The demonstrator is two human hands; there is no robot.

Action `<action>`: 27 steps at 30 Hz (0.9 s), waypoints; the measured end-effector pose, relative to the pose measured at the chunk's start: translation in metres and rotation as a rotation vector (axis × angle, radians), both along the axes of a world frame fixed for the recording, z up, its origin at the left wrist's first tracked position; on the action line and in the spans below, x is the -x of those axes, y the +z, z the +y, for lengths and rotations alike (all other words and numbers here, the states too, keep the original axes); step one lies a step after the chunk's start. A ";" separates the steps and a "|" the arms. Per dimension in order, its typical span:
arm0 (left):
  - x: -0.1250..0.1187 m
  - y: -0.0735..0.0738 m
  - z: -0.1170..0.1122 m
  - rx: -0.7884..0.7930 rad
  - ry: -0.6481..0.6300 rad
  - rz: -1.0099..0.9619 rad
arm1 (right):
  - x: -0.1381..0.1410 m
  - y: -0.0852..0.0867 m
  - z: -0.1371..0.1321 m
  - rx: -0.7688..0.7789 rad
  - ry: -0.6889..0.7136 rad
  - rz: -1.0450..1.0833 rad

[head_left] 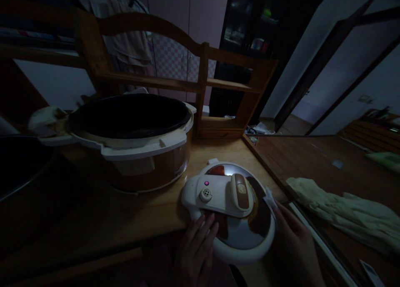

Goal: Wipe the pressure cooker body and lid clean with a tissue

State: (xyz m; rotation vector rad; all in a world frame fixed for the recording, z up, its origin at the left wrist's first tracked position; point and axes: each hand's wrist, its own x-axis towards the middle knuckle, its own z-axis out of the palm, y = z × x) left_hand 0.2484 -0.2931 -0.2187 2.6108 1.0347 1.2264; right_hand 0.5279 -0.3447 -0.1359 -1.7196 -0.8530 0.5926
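Observation:
A round cooker lid [243, 233], shiny metal with a white and brown handle block, lies flat at the near edge of the wooden table [131, 220]. My left hand [195, 249] rests on its near left rim, fingers stretched flat over the edge. At the lid's right rim my right hand [295, 245] lies against it, fingers curled around the edge. The open cooker pot [131, 133], white-rimmed with a dark inner bowl, stands behind and to the left of the lid.
A wooden shelf rack [215, 87] stands behind the pot. A dark pan [18, 162] sits at the far left. On a lower brown surface to the right lies a pale cloth [340, 212]. The room is dim.

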 end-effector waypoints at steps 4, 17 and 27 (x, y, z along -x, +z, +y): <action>-0.001 0.003 -0.001 0.007 0.010 -0.016 | -0.001 -0.001 -0.002 0.000 0.002 -0.020; 0.000 0.002 0.001 -0.028 -0.014 0.006 | -0.003 -0.009 -0.002 -0.025 -0.002 0.015; 0.000 0.000 0.001 -0.018 -0.026 -0.006 | -0.002 -0.011 -0.002 -0.028 -0.003 -0.010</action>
